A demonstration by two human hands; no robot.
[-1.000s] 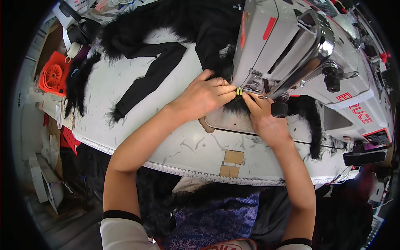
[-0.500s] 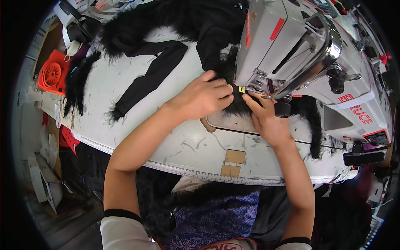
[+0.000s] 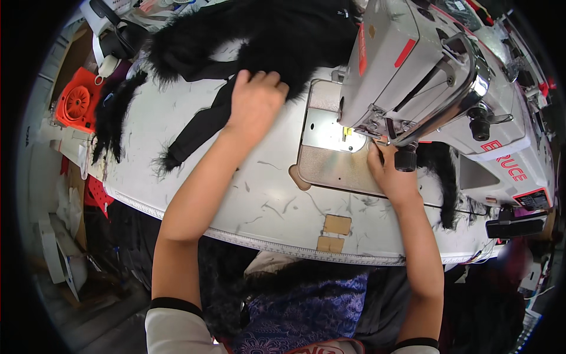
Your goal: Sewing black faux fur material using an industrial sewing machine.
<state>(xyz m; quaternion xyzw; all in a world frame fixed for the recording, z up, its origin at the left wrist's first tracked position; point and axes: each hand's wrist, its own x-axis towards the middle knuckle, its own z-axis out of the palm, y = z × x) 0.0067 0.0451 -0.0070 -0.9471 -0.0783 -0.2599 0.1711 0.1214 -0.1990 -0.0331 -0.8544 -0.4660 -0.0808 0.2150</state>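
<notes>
My left hand (image 3: 257, 106) has its fingers curled on the black feather-trimmed garment (image 3: 277, 29), left of the sewing machine (image 3: 383, 65). Beneath the machine's needle, the lit metal plate (image 3: 324, 127) is uncovered, with a small yellow piece (image 3: 347, 131) at the presser foot. My right hand (image 3: 389, 168) is at the right side of that plate, beside the presser foot, its visible thumb and forefinger apart; its other fingers are partly hidden by a black knob (image 3: 405, 157). A dark fluffy strip (image 3: 442, 183) hangs over the bed to its right.
An orange plastic device (image 3: 76, 100) and black feathery strips (image 3: 112, 118) lie at the left end of the white table (image 3: 177, 194). A black device (image 3: 513, 227) is at the right edge. Dark fabric and a patterned blue cloth (image 3: 306, 312) are below the table.
My left hand has moved up and left from the needle with the black fluffy fabric, uncovering the metal plate. My right hand has shifted slightly right and down, staying beside the presser foot.
</notes>
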